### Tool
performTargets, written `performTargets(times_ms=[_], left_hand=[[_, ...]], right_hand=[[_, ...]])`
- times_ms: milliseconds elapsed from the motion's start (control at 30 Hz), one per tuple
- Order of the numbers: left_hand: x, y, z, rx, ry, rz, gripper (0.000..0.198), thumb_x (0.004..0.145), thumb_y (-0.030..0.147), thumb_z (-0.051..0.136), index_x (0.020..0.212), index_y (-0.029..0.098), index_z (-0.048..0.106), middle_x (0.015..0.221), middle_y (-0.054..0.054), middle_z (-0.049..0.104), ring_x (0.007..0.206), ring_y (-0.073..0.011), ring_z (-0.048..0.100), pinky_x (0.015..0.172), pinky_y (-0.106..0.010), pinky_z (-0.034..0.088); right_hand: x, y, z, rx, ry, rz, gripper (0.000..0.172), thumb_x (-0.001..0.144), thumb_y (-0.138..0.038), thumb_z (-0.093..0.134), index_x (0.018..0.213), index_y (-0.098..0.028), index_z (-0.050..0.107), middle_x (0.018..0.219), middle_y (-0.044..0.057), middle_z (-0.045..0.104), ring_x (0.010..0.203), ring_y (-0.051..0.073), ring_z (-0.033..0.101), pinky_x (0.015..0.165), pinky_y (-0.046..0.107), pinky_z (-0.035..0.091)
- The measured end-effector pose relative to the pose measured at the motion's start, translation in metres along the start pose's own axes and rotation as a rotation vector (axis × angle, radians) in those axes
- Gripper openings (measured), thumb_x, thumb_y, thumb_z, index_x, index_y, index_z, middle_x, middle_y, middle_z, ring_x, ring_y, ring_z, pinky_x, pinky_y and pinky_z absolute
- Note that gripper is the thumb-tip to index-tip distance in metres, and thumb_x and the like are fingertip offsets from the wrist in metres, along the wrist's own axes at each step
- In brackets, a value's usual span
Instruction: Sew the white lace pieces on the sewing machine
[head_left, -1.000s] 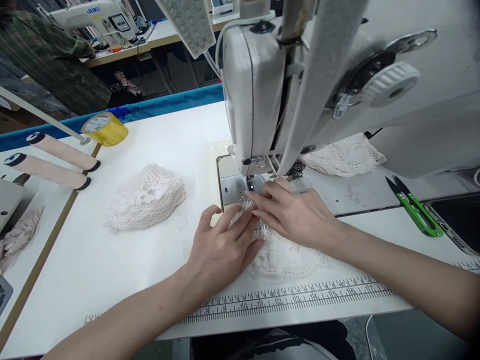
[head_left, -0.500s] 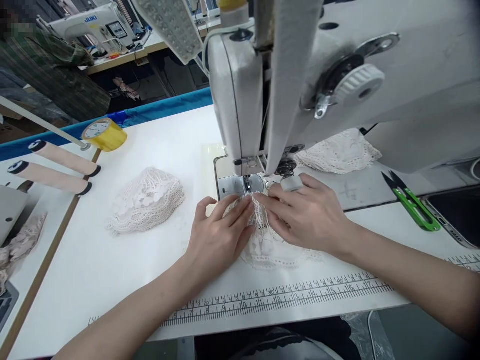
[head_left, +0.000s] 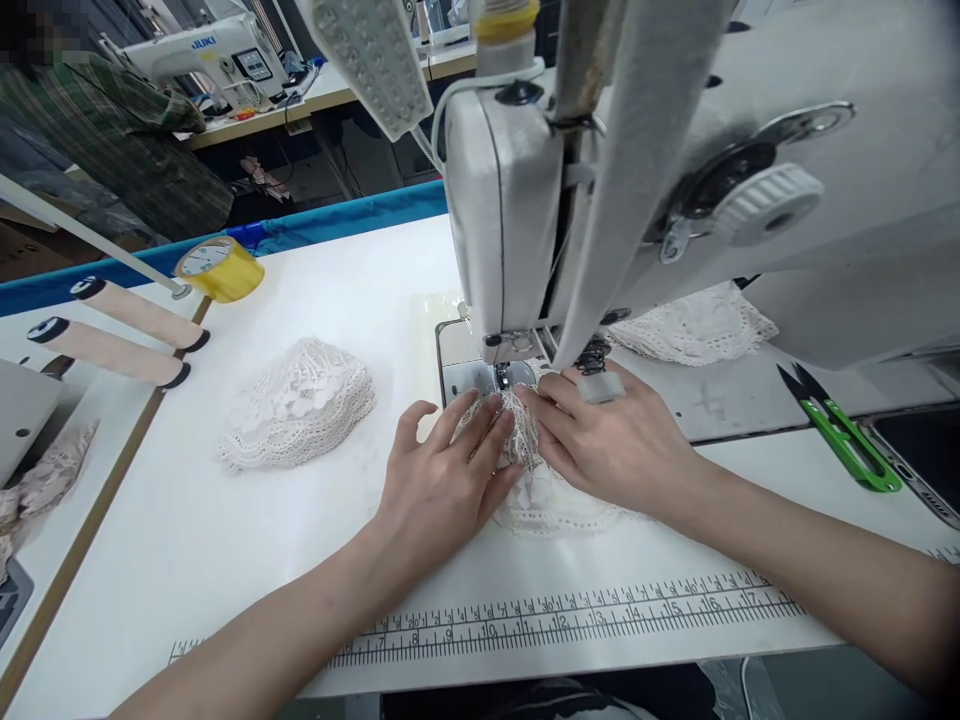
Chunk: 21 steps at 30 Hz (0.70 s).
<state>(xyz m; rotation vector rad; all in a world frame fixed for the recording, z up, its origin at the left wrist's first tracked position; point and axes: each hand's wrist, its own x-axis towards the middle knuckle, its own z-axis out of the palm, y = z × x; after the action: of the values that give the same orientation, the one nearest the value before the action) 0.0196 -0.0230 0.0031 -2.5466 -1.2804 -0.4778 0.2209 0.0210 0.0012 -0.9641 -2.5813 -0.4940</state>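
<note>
A white lace piece (head_left: pixel 540 500) lies on the white table in front of the needle plate (head_left: pixel 480 378) of a white sewing machine (head_left: pixel 517 200). My left hand (head_left: pixel 442 480) lies flat on its left part, fingers spread and stretched toward the presser foot. My right hand (head_left: pixel 615 440) presses on the lace's right part, fingers together and pointing left at the needle, a white ring-like guard on one finger. The fingertips of both hands nearly meet over a raised fold of lace just before the foot.
A stack of lace pieces (head_left: pixel 296 405) sits left of the machine, another pile (head_left: pixel 694 325) behind it. Green thread snips (head_left: pixel 844 430) lie at right. Yellow tape roll (head_left: pixel 219 268) and two thread cones (head_left: pixel 127 330) stand at left. A printed ruler (head_left: pixel 570 615) runs along the front edge. A person in a striped top (head_left: pixel 112 140) is at the back left.
Both hands drew the lace slightly back from under the foot and bunched it into a fold between the fingertips; the right hand's fingers shifted from the needle plate onto the lace.
</note>
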Motion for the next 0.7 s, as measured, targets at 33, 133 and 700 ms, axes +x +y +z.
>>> performTargets(times_ms=[33, 133, 700], left_hand=[[0.0005, -0.0008, 0.0007, -0.004, 0.002, -0.003, 0.033, 0.099, 0.033, 0.047, 0.124, 0.018, 0.061, 0.126, -0.006, 0.065, 0.12, -0.0248, 0.057, 0.096, -0.044, 0.032], [0.0016, -0.0023, 0.0021, -0.009, 0.01, -0.009, 0.032, 0.098, 0.033, 0.049, 0.123, 0.018, 0.062, 0.125, -0.007, 0.065, 0.118, -0.0267, 0.058, 0.096, -0.045, 0.032], [0.0039, -0.0012, 0.0028, 0.017, 0.015, -0.03, 0.033, 0.1, 0.035, 0.044, 0.123, 0.017, 0.061, 0.124, -0.007, 0.066, 0.119, -0.0239, 0.057, 0.095, -0.044, 0.032]], right_hand=[[0.0003, 0.0003, 0.0002, -0.004, -0.001, 0.0, 0.028, 0.09, -0.017, 0.045, 0.099, -0.011, 0.07, 0.091, 0.01, 0.071, 0.084, 0.021, 0.057, 0.073, 0.038, 0.032], [0.001, 0.0008, 0.001, -0.006, -0.025, 0.001, 0.026, 0.09, -0.019, 0.045, 0.087, -0.013, 0.071, 0.093, 0.01, 0.071, 0.084, 0.021, 0.056, 0.074, 0.038, 0.033], [0.0022, 0.0032, 0.0012, -0.014, -0.063, 0.009, 0.026, 0.092, -0.021, 0.047, 0.097, -0.014, 0.072, 0.088, 0.011, 0.069, 0.087, 0.022, 0.057, 0.075, 0.037, 0.035]])
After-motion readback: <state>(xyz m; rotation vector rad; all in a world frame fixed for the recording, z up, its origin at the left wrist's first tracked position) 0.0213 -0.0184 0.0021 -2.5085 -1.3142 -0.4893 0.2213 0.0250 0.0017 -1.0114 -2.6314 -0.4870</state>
